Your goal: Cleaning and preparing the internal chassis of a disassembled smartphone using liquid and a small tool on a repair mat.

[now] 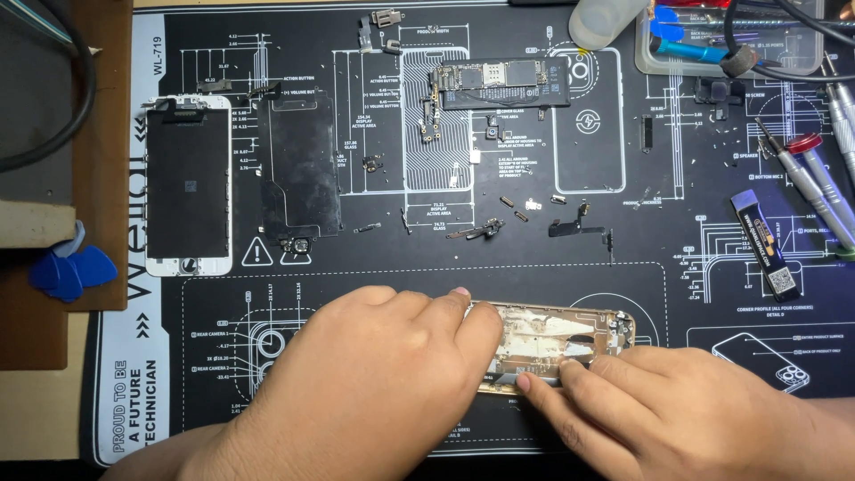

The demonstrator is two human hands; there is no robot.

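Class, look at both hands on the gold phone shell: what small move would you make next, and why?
Probably ease the right hand fingertips along the lower edge of the phone shell, while the left hand presses its left end flat; the right fingertips already rest at that edge.

On the mat [623, 294], the phone housing [552, 343] lies between both hands, screen panel [188, 184] far left behind.

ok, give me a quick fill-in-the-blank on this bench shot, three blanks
1. Both hands rest on the gold phone housing, lying on the ____ work mat.
2. The white-framed screen lies at the mat's ____ side.
3. The guitar-pick-shaped prying tools off the mat are ____.

Missing: black; left; blue
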